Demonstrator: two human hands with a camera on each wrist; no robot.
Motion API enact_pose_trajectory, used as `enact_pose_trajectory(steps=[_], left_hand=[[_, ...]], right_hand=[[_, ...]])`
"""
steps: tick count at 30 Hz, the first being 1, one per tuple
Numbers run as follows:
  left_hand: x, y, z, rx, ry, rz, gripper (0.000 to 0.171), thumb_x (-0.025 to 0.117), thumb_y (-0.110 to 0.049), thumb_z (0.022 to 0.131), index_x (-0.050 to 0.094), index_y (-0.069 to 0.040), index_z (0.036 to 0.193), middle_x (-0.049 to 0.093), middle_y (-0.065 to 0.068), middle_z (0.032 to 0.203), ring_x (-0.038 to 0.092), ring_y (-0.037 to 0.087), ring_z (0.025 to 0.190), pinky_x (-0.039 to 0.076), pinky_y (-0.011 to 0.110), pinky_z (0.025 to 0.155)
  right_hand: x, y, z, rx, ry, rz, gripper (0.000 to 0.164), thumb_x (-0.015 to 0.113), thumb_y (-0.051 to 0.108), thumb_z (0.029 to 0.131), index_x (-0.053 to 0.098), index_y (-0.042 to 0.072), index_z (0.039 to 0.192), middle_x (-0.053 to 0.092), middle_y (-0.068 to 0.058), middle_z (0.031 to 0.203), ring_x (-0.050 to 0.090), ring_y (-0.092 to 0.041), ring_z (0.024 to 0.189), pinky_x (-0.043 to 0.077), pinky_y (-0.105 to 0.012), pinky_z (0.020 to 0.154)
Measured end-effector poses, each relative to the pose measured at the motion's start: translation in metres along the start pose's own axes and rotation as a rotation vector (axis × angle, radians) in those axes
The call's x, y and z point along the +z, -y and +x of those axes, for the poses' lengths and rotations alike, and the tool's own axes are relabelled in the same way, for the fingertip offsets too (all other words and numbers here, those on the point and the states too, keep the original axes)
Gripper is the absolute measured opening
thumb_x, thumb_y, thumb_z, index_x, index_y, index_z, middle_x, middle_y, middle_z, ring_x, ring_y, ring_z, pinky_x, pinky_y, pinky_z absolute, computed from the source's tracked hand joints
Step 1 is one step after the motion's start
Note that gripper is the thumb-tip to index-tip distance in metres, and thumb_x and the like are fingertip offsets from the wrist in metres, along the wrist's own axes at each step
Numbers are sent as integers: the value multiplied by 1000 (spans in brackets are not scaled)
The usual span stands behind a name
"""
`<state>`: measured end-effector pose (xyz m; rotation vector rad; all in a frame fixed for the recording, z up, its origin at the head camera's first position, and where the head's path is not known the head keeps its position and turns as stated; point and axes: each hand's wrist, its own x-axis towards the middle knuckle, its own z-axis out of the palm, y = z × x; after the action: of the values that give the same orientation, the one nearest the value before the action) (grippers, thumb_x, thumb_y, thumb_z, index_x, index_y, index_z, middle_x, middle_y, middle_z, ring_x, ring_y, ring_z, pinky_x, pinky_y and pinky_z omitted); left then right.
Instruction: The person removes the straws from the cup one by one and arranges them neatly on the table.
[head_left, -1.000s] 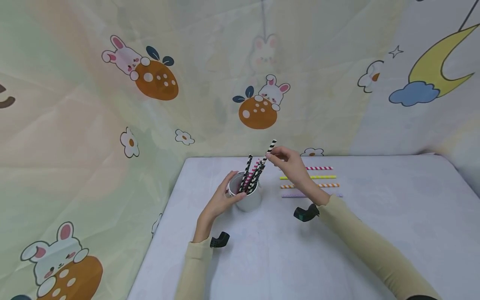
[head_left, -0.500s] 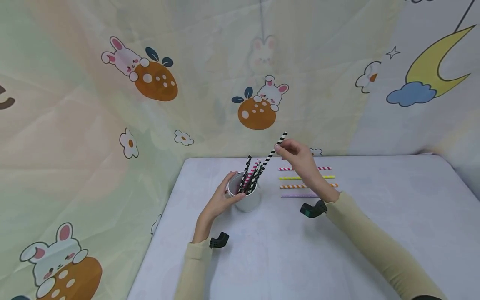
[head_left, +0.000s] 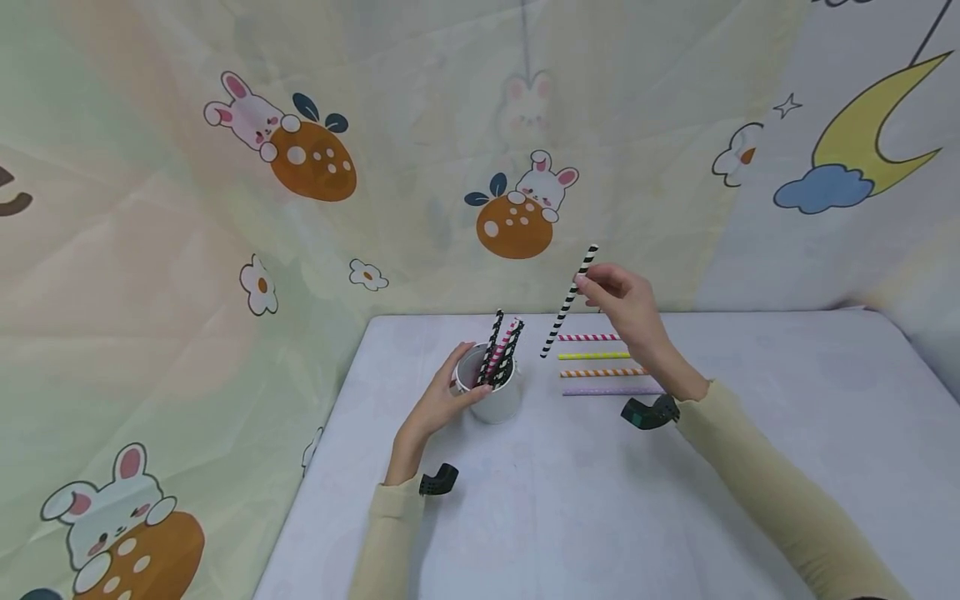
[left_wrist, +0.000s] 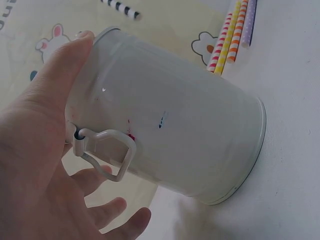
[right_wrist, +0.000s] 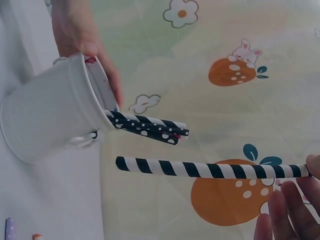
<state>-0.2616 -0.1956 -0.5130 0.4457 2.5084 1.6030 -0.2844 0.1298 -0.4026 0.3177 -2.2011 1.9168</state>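
My left hand (head_left: 437,402) grips the rim of a small white metal bucket (head_left: 501,407), thumb on one side and fingers on the other. Several paper straws lean inside it, among them a black dotted straw (head_left: 491,346) and a pink-striped one. Up and to the right, my right hand (head_left: 628,310) pinches a black-and-white striped paper straw (head_left: 563,313) near its upper end. In the right wrist view this striped straw (right_wrist: 200,170) hangs apart from the bucket (right_wrist: 50,117), its far end beyond the rim.
Right of the bucket, a pink-striped straw (head_left: 588,337), a yellow straw (head_left: 592,356), an orange-striped straw (head_left: 600,373) and a lavender straw (head_left: 607,391) lie in parallel on the white table (head_left: 540,500). A printed cloth backdrop (head_left: 420,208) rises behind the table.
My right hand has moved up and right, drawing the black-and-white striped straw out of the bucket. My left hand and the bucket have stayed in place.
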Motion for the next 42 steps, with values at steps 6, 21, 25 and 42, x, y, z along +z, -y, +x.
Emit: enact_pose_trajectory(steps=[6,21,25,42], left_hand=[[0,0,0,3,-1,3,82,78,-32,89,31,-28,157,25,2,165,20,24,154,24,59,121],[0,0,0,-21,-5,-1,81,78,-35,88,32,-37,154,34,-2,159,33,23,147,27,58,120],[0,1,1,-19,-7,-5,81,78,-35,88,31,-36,154,34,-1,159,33,23,147,27,58,120],[1,0,0,-27,1,-20,83,78,-35,87,31,-34,156,28,3,164,28,26,150,25,59,120]], right_hand=[[-11,0,-7,-8,22,-47,35,67,34,97,67,7,119,67,-2,107,60,-17,94,52,-20,81],[-16,8,-24,-150,392,-603,19,71,26,95,71,13,109,71,0,103,65,-18,98,54,-43,87],[-13,3,-31,-165,486,-716,12,73,23,93,72,15,103,71,4,99,65,-17,96,55,-41,86],[4,-37,-61,-228,637,-1046,9,78,18,88,69,19,90,63,6,85,54,-8,71,46,-25,61]])
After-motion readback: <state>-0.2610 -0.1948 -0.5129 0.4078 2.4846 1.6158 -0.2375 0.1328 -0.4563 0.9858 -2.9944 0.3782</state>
